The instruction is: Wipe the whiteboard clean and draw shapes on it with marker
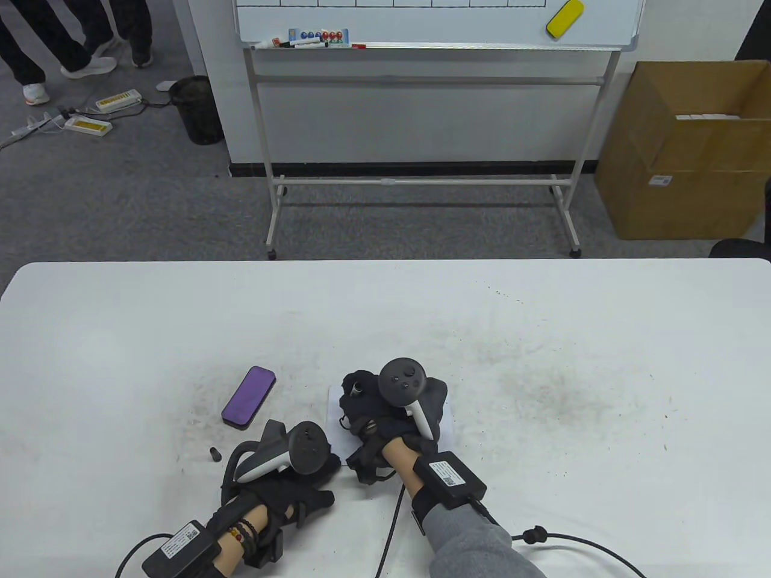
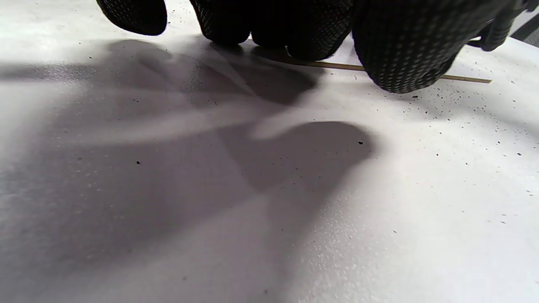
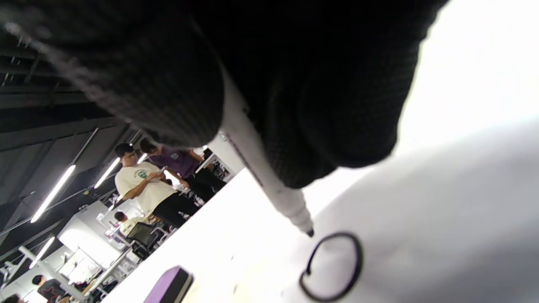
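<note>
A small whiteboard (image 1: 335, 416) lies flat on the table, mostly covered by my hands. My right hand (image 1: 364, 402) grips a white marker (image 3: 269, 185), whose tip sits just above a black ring (image 3: 332, 267) drawn on the board. The marker's back end (image 1: 355, 389) sticks out past the fingers. My left hand (image 1: 319, 481) rests beside the board's near left corner, and its fingertips (image 2: 404, 50) press down at the board's edge (image 2: 467, 78). A purple eraser (image 1: 248, 397) lies left of the board, with the black marker cap (image 1: 214, 453) near it.
The white table (image 1: 542, 361) is smudged with dark dust. Behind it stand a large whiteboard on a wheeled frame (image 1: 421, 24) with a yellow eraser (image 1: 565, 18), a cardboard box (image 1: 686, 150) and a black bin (image 1: 196, 108). People stand at the far left (image 1: 72, 42).
</note>
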Demonstrator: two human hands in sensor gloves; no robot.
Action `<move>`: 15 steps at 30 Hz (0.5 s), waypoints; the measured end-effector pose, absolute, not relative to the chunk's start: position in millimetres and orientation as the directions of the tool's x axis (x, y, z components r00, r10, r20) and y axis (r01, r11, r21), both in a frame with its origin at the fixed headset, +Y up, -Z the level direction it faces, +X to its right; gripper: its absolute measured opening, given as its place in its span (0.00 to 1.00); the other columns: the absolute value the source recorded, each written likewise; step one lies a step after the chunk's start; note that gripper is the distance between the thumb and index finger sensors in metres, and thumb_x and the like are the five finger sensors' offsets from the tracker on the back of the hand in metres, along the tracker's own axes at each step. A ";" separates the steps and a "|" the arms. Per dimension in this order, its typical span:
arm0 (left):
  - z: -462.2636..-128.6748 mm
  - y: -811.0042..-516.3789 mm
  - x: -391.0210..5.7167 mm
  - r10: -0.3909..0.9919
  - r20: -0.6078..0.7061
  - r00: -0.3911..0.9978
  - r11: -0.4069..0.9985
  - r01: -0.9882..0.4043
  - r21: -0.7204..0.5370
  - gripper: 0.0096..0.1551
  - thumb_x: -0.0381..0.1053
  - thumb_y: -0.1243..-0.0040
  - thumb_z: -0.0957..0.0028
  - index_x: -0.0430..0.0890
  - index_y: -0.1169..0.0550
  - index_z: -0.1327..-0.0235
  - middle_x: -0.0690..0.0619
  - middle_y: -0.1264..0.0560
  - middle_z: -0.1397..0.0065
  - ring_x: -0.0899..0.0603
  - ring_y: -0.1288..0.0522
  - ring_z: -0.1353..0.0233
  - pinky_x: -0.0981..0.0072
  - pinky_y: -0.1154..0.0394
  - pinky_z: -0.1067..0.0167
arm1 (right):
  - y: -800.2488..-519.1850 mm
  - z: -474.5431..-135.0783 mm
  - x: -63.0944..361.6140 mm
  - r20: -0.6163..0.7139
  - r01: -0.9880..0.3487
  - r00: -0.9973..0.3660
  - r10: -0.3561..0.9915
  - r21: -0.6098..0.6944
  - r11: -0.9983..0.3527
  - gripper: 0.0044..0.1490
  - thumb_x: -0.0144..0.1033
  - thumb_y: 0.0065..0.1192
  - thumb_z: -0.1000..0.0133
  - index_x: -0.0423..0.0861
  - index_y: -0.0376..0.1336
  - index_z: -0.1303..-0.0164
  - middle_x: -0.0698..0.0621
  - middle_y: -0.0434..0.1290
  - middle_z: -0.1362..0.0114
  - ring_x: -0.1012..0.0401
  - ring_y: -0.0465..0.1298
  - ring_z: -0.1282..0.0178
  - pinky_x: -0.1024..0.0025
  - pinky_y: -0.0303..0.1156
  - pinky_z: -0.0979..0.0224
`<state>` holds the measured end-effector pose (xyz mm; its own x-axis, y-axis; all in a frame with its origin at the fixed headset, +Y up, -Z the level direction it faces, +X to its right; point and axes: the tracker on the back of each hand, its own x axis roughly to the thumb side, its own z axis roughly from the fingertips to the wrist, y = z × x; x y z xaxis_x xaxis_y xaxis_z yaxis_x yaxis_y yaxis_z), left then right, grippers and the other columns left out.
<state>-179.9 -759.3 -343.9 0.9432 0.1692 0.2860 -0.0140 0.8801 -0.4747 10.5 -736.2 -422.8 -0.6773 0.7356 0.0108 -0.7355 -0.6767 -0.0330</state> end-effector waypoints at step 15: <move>-343.8 -759.3 -179.2 0.159 0.288 0.944 0.882 -0.004 -0.472 0.41 0.62 0.39 0.56 0.58 0.34 0.26 0.57 0.44 0.13 0.43 0.44 0.13 0.35 0.41 0.23 | -743.5 -423.1 41.3 -0.031 -0.708 -0.704 0.710 -0.061 -0.704 0.28 0.41 0.83 0.60 0.53 0.75 0.48 0.44 0.82 0.41 0.51 0.91 0.52 0.66 0.89 0.52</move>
